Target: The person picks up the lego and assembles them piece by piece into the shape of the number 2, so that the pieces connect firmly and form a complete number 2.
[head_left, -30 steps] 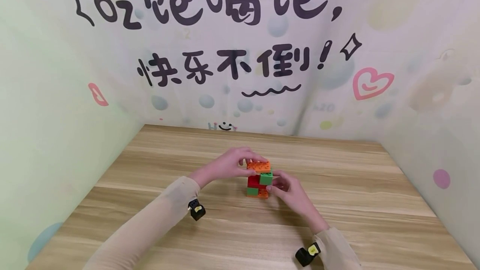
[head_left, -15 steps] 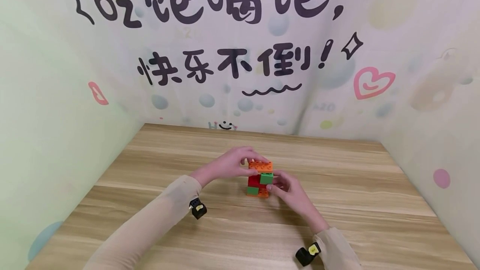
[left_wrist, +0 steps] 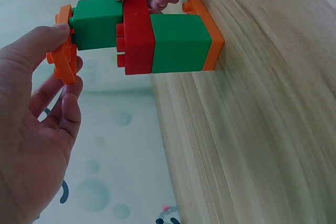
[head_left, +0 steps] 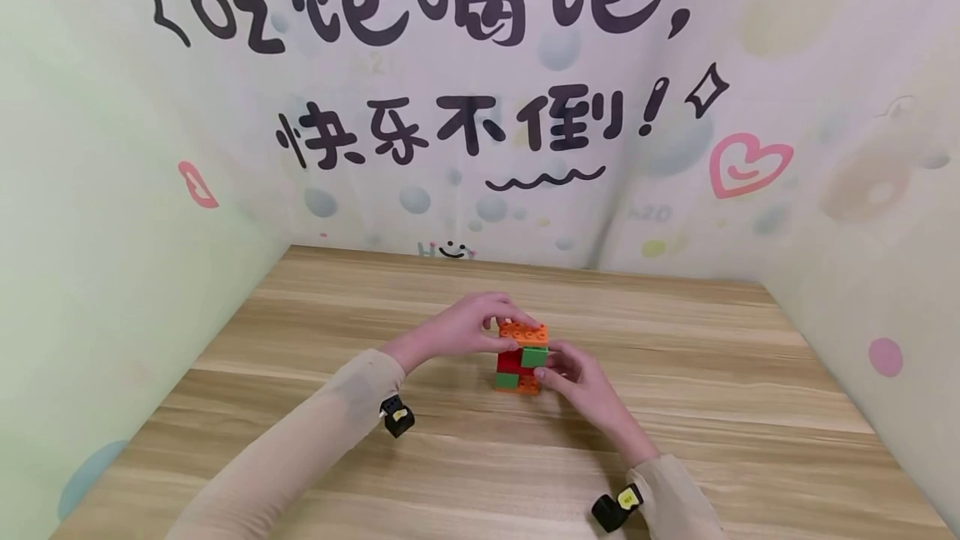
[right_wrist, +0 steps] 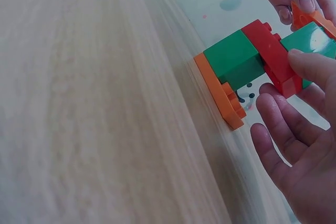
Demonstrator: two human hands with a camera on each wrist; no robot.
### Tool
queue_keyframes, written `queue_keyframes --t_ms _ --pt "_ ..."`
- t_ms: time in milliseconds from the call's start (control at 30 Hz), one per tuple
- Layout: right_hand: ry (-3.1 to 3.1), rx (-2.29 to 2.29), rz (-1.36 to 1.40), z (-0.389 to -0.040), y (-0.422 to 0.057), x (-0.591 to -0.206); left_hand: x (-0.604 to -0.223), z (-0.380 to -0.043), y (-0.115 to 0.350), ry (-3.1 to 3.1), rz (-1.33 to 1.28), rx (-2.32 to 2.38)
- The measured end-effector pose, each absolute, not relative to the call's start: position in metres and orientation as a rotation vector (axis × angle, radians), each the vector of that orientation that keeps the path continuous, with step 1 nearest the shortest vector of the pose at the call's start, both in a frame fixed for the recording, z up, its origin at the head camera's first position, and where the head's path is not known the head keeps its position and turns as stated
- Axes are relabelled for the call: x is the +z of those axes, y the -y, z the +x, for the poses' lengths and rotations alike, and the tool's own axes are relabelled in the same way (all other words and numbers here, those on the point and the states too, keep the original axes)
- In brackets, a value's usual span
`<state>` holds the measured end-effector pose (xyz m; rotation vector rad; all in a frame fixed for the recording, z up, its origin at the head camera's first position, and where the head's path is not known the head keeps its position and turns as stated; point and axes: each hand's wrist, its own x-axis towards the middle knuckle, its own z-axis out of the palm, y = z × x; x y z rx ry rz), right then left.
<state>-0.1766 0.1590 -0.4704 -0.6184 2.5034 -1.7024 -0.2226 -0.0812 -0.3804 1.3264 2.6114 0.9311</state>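
A small tower of toy building bricks stands upright on the table. From the bottom it goes orange plate (right_wrist: 218, 92), lower green brick (left_wrist: 181, 43), red brick (left_wrist: 139, 35), upper green brick (left_wrist: 97, 23) and top orange plate (head_left: 525, 334). My left hand (head_left: 468, 325) pinches the top orange plate between thumb and fingers, right on the upper green brick's studs. On the right side, my right hand (head_left: 581, 382) grips the tower at the red brick, thumb in front near the upper green brick. Its other fingers are partly hidden behind.
The wood-grain table (head_left: 450, 473) reaches back to a printed backdrop (head_left: 420, 173) with large black lettering. Pale side walls close in the table left and right. Black wrist cameras (head_left: 397, 417) sit on both sleeves.
My left hand has shifted slightly right with the top orange plate, which now covers the upper green brick's studs in the head view. The right hand keeps its grip on the tower.
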Motion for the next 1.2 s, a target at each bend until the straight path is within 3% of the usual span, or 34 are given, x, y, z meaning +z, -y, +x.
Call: queue_keyframes --t_ms 1200 --pt "-2.458 -1.714 -0.59 -0.1761 -0.1599 -0.4658 -0.3732 -0.22 0.0782 -2.631 1.405 0.784"
